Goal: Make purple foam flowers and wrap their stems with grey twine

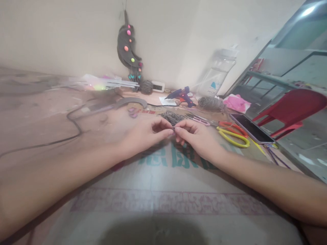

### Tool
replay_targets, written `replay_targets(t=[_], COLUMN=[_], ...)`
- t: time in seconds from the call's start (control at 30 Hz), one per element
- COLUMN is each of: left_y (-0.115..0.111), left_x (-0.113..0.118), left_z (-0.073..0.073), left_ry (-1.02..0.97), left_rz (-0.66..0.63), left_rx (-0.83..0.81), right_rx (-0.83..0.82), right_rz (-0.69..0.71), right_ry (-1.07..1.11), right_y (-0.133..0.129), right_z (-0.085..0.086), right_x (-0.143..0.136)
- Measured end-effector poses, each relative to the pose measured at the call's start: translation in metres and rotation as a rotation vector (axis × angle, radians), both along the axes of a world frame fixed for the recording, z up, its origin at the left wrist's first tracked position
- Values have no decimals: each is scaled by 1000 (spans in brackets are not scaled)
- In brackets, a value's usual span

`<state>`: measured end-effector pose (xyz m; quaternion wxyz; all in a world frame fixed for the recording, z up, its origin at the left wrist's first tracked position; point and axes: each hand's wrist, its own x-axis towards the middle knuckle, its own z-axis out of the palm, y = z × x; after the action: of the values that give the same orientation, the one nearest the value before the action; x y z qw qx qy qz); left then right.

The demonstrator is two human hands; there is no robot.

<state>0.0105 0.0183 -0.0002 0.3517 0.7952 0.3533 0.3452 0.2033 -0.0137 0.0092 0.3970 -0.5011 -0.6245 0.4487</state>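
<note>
My left hand (152, 132) and my right hand (195, 136) meet over the printed cardboard (153, 180), both closed in a pinch. Their thumbs and index fingertips nearly touch around something small and purplish, too blurred to name. Just behind the fingertips lies a loose tangle of grey yarn (171, 116). To the right of my right hand are scissors (233, 136) with yellow and orange handles. A thin pink-handled tool (198, 119) lies beside them, its kind unclear.
Behind stand a blue glue gun (182, 96), grey yarn skein (211, 103) and clear bottle (217, 73). A phone (251, 128) lies at right, near a red chair (293, 105). Left are a black cable (74, 122) and glue sticks (120, 82). A grey crescent ornament (126, 47) hangs on the wall.
</note>
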Motion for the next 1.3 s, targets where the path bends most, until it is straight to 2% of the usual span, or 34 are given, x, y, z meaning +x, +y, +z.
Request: replay_targets(t=[0.17,0.37,0.8,1.07,1.13,1.3], left_y=[0,4,0,1,1,5], left_x=[0,-1,-1,0,-1,-4], left_z=[-2,-8,-4,-5,-5,-8], left_ry=[15,24,22,21,-5,14], left_rz=[8,4,8,-22,-19,-42], left_rx=[12,8,37,72,145,511], right_rx=[61,59,39,118,117,80], right_rz=[13,42,80,50,43,64], right_ry=[-59,-71,-17,-86,-95,-98], right_y=[0,-1,0,1,1,-1], right_z=[0,-1,-2,-5,-5,-4], right_x=[0,0,1,2,2,1])
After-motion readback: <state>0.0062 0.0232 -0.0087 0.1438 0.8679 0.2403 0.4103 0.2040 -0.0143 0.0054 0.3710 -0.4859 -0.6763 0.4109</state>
